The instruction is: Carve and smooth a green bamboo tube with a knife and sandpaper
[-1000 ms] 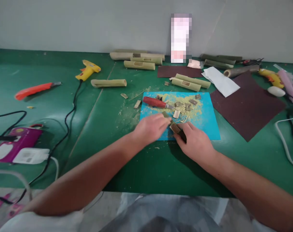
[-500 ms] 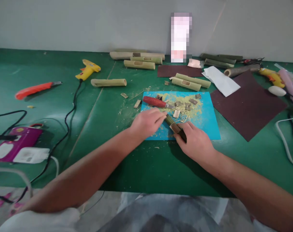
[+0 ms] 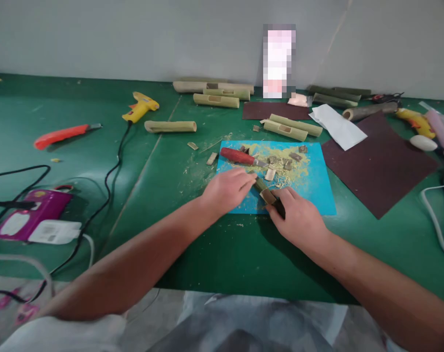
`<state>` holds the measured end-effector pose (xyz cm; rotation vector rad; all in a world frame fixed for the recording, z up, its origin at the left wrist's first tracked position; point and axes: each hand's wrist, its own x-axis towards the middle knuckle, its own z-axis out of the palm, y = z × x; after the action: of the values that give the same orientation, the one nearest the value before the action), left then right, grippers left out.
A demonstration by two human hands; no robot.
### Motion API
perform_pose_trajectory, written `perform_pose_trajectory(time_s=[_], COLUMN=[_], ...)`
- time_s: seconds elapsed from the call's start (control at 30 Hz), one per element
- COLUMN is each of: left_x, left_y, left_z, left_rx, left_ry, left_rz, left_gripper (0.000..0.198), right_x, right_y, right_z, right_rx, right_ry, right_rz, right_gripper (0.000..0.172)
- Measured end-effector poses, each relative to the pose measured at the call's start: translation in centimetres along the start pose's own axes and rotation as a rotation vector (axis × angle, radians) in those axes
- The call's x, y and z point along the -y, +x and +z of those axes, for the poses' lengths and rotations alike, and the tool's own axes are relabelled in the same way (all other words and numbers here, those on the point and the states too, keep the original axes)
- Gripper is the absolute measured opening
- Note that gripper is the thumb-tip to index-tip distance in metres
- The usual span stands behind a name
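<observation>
Drawing slightly leftward, the left hand (image 3: pixel 225 191) pinches the far end of the short bamboo piece (image 3: pixel 260 186); the right hand (image 3: pixel 298 222) stays closed round its near end, over the blue mat (image 3: pixel 317 195); the two-handed hold is unbroken.

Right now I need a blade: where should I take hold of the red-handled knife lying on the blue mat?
Grip the red-handled knife by its rounded red handle, coming from its free left end; the short blade points right into the pale shavings, near the left hand.
</observation>
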<state>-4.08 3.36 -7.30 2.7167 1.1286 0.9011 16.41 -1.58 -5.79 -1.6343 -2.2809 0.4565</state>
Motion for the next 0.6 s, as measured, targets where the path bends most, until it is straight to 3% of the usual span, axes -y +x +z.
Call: perform_pose_trajectory(time_s=[0.23, 0.37, 0.47, 0.6], left_x=[0.12, -0.03, 0.29, 0.59], left_y=[-0.02, -0.05, 0.00, 0.05], left_z=[0.11, 0.13, 0.10, 0.21], left_rx=[-0.037, 0.019, -0.038, 0.001], left_ry=[0.021, 0.027, 0.041, 0.021], left_rz=[0.008, 0.030, 0.006, 0.000], left_gripper=[0.029, 0.030, 0.030, 0.029], right_x=[-0.05, -0.05, -0.07, -0.05], right_y=[0.02, 0.01, 0.00, 0.02], right_z=[0.07, 0.03, 0.01, -0.03], right_rx=[-0.006, -0.001, -0.013, -0.001], right_ry=[0.002, -0.002, 0.005, 0.002], right_rz=[-0.004, -0.008, -0.009, -0.007], right_gripper=[0.018, 0.018, 0.019, 0.019])
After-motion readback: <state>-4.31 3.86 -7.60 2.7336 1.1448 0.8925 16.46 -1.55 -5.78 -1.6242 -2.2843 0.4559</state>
